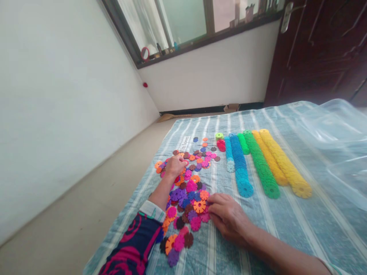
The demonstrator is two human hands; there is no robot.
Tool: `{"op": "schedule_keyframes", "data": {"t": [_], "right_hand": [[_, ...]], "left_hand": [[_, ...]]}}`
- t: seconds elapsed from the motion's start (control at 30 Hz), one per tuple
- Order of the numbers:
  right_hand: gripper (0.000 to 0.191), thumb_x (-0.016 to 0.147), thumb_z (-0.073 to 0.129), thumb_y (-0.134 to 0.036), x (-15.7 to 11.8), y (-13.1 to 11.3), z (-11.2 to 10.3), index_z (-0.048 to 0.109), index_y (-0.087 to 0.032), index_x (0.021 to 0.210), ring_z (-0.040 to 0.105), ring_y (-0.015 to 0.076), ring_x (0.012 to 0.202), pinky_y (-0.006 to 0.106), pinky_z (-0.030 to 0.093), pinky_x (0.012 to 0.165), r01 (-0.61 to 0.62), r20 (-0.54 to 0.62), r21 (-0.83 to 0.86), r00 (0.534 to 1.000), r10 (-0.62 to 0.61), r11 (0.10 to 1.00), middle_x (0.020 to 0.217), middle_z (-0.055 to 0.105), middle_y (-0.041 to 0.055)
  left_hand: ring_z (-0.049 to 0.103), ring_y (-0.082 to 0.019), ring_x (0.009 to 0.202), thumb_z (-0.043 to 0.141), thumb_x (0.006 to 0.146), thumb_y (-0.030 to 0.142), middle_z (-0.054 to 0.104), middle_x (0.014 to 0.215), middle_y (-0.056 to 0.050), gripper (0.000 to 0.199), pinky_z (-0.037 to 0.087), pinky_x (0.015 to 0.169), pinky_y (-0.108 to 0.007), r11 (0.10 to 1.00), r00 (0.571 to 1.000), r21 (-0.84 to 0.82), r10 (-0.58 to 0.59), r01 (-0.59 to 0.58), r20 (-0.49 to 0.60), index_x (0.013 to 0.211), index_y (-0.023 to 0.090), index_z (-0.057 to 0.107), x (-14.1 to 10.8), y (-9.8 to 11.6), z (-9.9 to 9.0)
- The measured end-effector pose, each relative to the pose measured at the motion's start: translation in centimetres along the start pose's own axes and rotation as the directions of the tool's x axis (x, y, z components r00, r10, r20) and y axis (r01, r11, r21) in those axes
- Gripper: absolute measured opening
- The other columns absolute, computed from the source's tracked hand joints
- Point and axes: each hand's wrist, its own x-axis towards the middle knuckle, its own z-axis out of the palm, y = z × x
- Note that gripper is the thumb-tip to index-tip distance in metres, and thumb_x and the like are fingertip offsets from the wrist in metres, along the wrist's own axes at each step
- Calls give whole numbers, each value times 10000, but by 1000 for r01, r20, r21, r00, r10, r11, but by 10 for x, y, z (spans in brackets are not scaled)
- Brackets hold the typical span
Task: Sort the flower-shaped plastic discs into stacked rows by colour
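Note:
A loose pile of notched plastic discs (183,196) in orange, pink, purple, blue, brown and black spreads over the cloth. At the far part of this pile, my left hand (174,166) pinches a red disc (186,162) between thumb and forefinger. My right hand (228,214) rests at the pile's right edge, fingers curled together and tips against the discs; whatever they hold is hidden. Right of the pile lie overlapping rows of yellow discs (282,160), green discs (259,164) and blue discs (240,164). A short stack of red discs (221,145) lies beyond my right hand.
Striped blue-white cloth (289,229) covers the surface. Clear plastic containers (335,122) stand at the right. A white wall (57,95) rises on the left, a window ledge (212,36) lies ahead, and a dark red door (321,49) is at the far right.

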Motion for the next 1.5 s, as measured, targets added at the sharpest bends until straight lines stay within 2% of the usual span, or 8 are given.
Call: {"op": "schedule_keyframes", "data": {"t": [0.27,0.43,0.57,0.73,0.87,1.17,1.37,1.5], "right_hand": [[147,885,543,-123,-2,4,-1,649,-201,819,595,190,947,336,437,820,25,-3,-15,1000,-25,1000,1013,668,52],[144,884,547,-121,-2,5,-1,650,-202,823,600,193,926,340,440,807,41,-8,-31,999,-41,999,995,675,52],[143,883,551,-120,-2,6,0,658,-202,835,604,192,934,337,443,808,49,-15,-35,999,-49,998,1009,677,53],[148,891,551,-125,-2,6,-2,666,-205,842,610,187,936,332,447,810,50,-5,-43,999,-50,998,1015,681,48],[143,895,549,-131,-3,6,-2,668,-203,860,609,188,941,335,447,821,48,1,-36,999,-48,998,1019,682,48],[161,890,536,-130,-2,6,-2,678,-202,865,612,195,941,344,456,815,50,-10,-52,999,-50,997,1026,683,60],[172,885,526,-121,-1,4,-4,674,-199,844,608,194,943,344,461,823,55,-2,-48,998,-55,997,1008,680,67],[167,887,531,-121,0,2,-5,674,-197,848,607,194,932,339,458,808,49,1,-44,999,-49,998,997,680,66]], "left_hand": [[634,-181,842,552,800,242,713,871,-50,163,426,722,-250,988,993,151,58,-42,-104,789,191,706,-27,4,-9],[612,-151,753,535,801,201,685,772,-26,169,432,713,-243,967,967,42,252,-253,21,736,186,690,-55,0,-17],[568,-130,684,578,795,222,630,716,-5,128,424,671,-236,943,941,-5,333,-333,62,717,187,673,-83,2,-18],[595,-186,866,646,795,337,644,886,-48,161,466,802,-291,905,903,20,421,-424,90,861,208,715,-108,6,-10],[587,-222,965,621,815,322,645,961,-79,172,473,882,-341,900,903,80,427,-429,44,901,197,702,-111,1,0],[586,-224,959,552,800,198,649,930,-90,144,469,902,-340,947,956,167,287,-274,-56,866,174,678,-109,-3,1],[573,-221,980,541,826,209,640,938,-77,156,456,912,-338,936,942,177,324,-304,-92,902,197,676,-110,5,3],[563,-223,974,543,857,265,624,960,-85,166,455,906,-342,919,931,179,363,-352,-28,916,193,681,-102,13,2]]}}
